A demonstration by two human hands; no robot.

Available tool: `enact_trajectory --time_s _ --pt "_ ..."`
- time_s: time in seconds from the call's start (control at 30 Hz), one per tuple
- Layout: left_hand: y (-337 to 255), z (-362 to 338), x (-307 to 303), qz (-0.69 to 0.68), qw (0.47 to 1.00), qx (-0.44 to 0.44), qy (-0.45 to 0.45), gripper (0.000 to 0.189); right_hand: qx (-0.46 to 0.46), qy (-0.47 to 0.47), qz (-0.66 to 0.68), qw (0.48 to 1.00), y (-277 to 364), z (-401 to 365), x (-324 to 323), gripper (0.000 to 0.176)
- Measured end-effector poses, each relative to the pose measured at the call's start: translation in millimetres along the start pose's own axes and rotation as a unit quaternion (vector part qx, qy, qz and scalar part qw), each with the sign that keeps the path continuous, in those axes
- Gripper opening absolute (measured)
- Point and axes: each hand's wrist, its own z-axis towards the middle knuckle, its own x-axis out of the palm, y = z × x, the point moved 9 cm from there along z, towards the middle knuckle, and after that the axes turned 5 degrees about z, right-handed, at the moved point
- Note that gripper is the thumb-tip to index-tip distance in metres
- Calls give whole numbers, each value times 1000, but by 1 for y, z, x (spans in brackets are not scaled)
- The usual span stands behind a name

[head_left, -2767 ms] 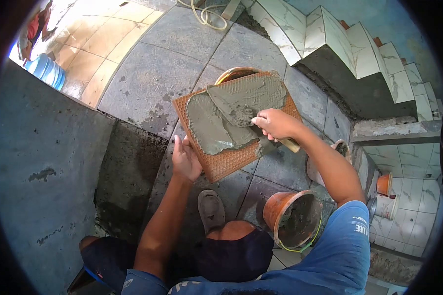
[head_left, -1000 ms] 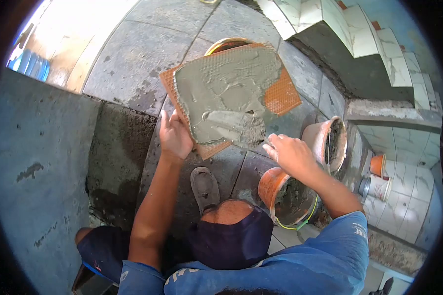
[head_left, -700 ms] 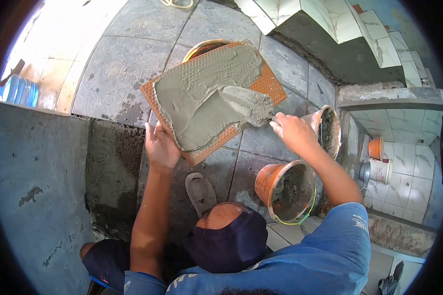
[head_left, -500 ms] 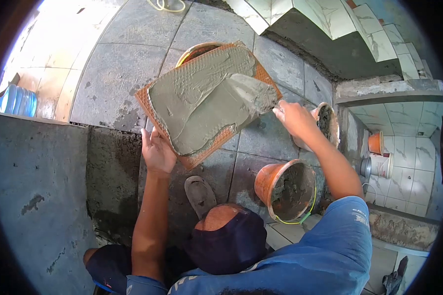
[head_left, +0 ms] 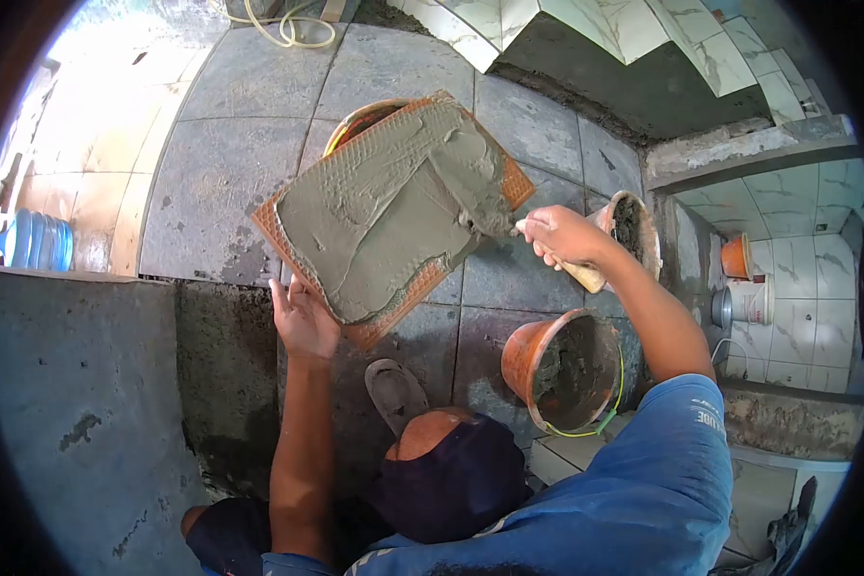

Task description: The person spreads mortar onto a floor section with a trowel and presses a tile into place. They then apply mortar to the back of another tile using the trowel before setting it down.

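A tile [head_left: 384, 326], orange-brown with a ribbed back, is tilted in front of me. Grey mortar [head_left: 355, 230] covers most of its back. My left hand [head_left: 309, 322] supports the tile at its lower left edge, thumb outside and the other fingers partly hidden by it. In my right hand [head_left: 562, 237] is a trowel, its wooden handle [head_left: 586, 276] showing below the fist. The mortar-coated trowel blade [head_left: 470, 197] lies against the mortar near the tile's right end. A bucket [head_left: 360, 120] is partly hidden behind the tile.
An orange bucket [head_left: 523, 370] of mortar stands on the grey floor tiles [head_left: 221, 192], with another mortar bucket [head_left: 648, 240] beyond my right hand. Steps faced with white tile [head_left: 595, 38] rise at upper right. A hose [head_left: 288, 34] lies at the top; a sandal [head_left: 394, 387] is below.
The trowel blade has shifted down and left over the mortar, and its handle now shows below my right hand. My left hand keeps its place at the tile's edge. The view has shifted slightly.
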Motion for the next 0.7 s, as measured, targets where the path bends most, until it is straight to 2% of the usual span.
enact_trajectory --time_s 0.03,0.1,0.17,0.27,0.4,0.53,0.7 --pt "0 0 -2 0 1000 2 -7 66 -1 -2 3 1000 0 1 -3 31" --pt "1 -1 0 7 1000 0 -5 66 -11 -72 41 996 3 7 -29 31" --pt "1 -1 1 14 1000 0 0 66 -7 -85 54 995 1 22 -45 32" --pt "-1 -1 2 7 1000 5 17 66 21 -55 48 997 -3 44 -48 33" --pt "0 -1 8 2 1000 4 4 66 32 -2 10 999 22 43 -29 33" --pt "-1 0 -1 14 1000 9 7 67 1 5 18 1000 29 61 -32 34" --pt "1 -1 2 24 1000 5 -13 67 -4 -38 2 999 43 83 -29 38"
